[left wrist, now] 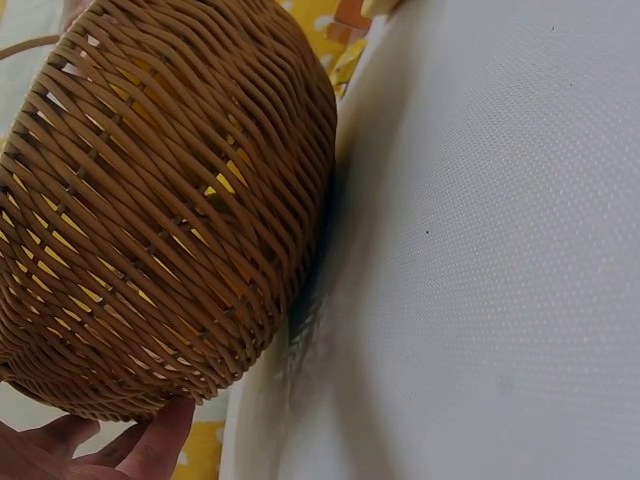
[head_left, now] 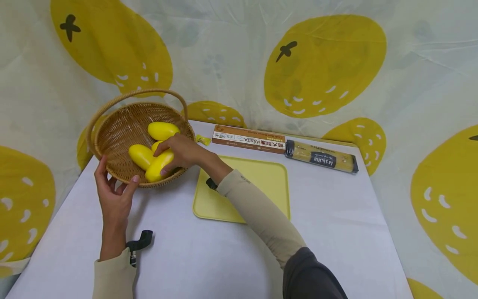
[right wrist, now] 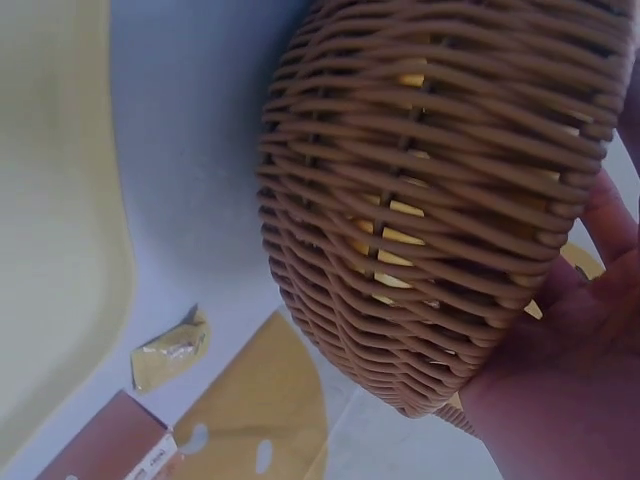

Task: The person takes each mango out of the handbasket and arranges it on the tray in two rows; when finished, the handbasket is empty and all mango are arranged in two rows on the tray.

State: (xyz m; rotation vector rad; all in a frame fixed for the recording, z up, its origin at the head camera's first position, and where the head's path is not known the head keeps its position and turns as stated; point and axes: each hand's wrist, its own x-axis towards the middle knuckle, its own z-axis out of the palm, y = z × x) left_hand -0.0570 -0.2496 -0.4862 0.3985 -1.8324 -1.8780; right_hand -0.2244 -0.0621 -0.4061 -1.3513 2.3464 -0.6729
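A brown wicker basket (head_left: 125, 124) with an arched handle stands tilted at the table's far left, its opening facing me. Several smooth yellow oval fruits (head_left: 163, 131) lie inside it. My left hand (head_left: 115, 199) grips the near left rim, thumb over the edge; in the left wrist view its fingertips (left wrist: 165, 440) are against the weave. Reaching over the right rim, my right hand (head_left: 183, 151) holds the nearest yellow fruit (head_left: 159, 167) between thumb and fingers, still within the basket. The right wrist view shows the basket's woven outside (right wrist: 430, 220) beside that hand (right wrist: 570, 390).
A pale yellow tray (head_left: 261, 178) lies right of the basket, under my right forearm. Behind it are a pasta box (head_left: 248, 139) and a spaghetti packet (head_left: 321, 157). A small yellow wrapped piece (head_left: 203, 140) sits between basket and box. A fruit-patterned curtain (head_left: 224, 50) hangs behind.
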